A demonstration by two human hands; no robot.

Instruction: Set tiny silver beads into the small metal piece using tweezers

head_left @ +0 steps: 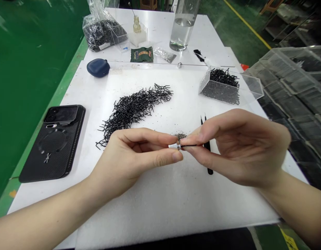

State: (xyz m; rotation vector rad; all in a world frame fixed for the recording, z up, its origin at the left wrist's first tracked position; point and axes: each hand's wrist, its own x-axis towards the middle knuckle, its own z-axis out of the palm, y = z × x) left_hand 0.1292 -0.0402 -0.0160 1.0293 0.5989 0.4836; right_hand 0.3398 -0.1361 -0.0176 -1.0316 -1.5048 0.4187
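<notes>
A glossy green painted floor (27, 86) fills the left side of the room, with a paler green strip (69, 76) running along beside the white worktable (202, 34). Beyond the table, a yellow floor line (247, 22) cuts diagonally across darker green. Stacked clear plastic bins (287, 76) crowd the right side, close to the table edge (their lids catch a dull shine). Dim shelving (287, 21) stands in the far right corner, and wooden furniture legs (147, 3) show past the table's far end. Soft, even light spreads pale glare across the floor.
</notes>
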